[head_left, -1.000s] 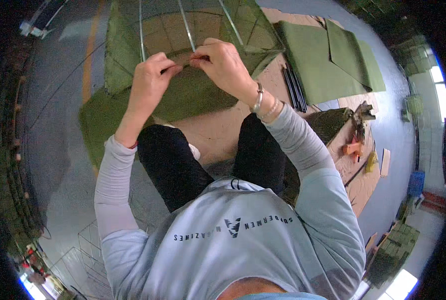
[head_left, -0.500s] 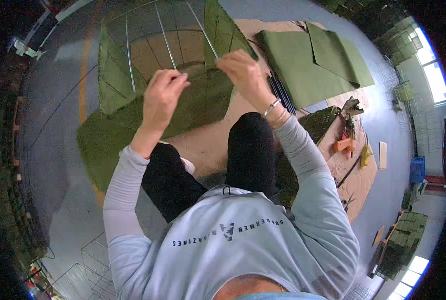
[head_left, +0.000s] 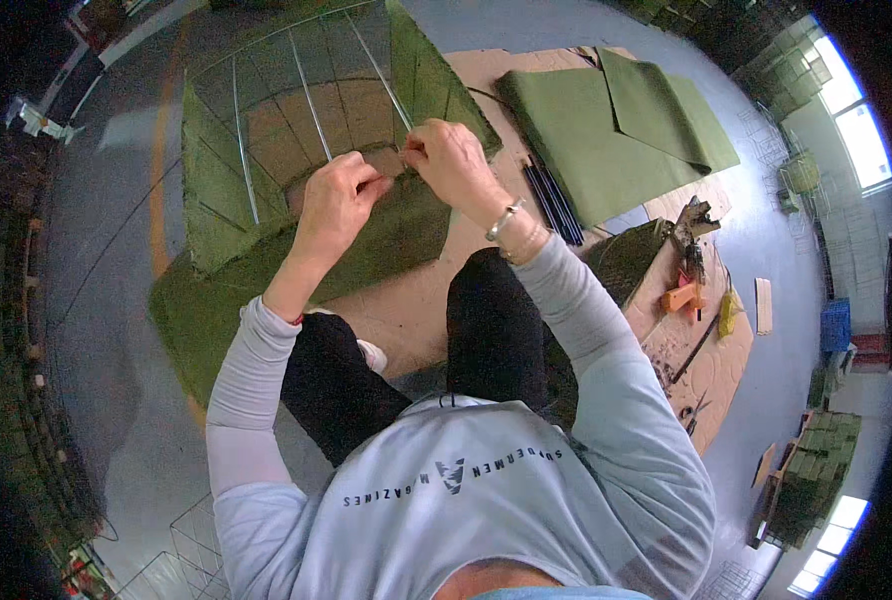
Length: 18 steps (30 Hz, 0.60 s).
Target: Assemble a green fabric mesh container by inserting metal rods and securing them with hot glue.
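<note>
A box of green fabric on a metal wire frame (head_left: 313,105) stands in front of me, its thin bars running across the open side. Over its near edge my two hands are close together. My left hand (head_left: 336,200) is closed in a pinch beside the end of the middle bar. My right hand (head_left: 456,170) pinches at the end of the right-hand bar, with a metal bangle on its wrist. What either set of fingertips holds is too small or hidden to make out. A green fabric flap (head_left: 366,235) hangs below my hands toward my knees.
Folded green fabric sheets (head_left: 591,130) lie to the right on cardboard, with dark rods (head_left: 551,203) beside them. Nearer on the right, a cardboard-topped surface (head_left: 711,375) bears an orange-handled tool (head_left: 681,297) and scissors (head_left: 696,410). Wire frames (head_left: 191,545) stand at the lower left.
My right hand has moved left and down, so the two hands are nearer each other. The view has shifted slightly; both hands stay pinched.
</note>
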Motion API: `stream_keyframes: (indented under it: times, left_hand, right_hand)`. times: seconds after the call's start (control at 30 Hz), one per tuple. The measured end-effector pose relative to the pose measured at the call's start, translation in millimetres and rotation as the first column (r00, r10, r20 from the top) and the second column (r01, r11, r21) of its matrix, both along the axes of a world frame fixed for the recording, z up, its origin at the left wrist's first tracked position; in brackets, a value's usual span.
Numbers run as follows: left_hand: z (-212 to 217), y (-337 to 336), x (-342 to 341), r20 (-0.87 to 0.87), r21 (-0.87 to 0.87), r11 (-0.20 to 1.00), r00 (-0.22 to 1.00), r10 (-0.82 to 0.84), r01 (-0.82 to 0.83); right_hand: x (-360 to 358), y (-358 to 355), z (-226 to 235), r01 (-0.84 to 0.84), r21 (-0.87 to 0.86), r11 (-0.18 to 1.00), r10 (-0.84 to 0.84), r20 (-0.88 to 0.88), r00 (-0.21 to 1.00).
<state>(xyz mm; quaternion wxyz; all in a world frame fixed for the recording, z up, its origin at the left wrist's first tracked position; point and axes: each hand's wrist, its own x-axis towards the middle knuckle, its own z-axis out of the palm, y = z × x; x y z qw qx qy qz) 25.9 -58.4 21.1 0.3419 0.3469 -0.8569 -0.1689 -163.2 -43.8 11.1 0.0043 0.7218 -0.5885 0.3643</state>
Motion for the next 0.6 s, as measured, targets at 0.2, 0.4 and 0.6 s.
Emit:
stream_keyframes:
  times: [0.2,0.4,0.6]
  left_hand:
    - [-0.5,6.0,9.0,-0.197,0.049,0.997,0.978,0.071,-0.062]
    - [-4.1,9.7,-1.6,-0.104,-0.399,0.916,0.995,0.001,-0.043]
    - [0.9,4.2,-9.2,0.004,-0.128,0.987,0.995,0.096,-0.095]
  right_hand:
    - [-27.8,9.7,23.3,-0.038,0.027,0.999,0.019,0.518,0.855]
    - [-30.7,28.9,16.8,-0.306,-0.258,0.916,0.285,-0.115,0.952]
    - [-30.9,15.0,18.0,-0.229,0.034,0.973,0.223,0.127,0.967]
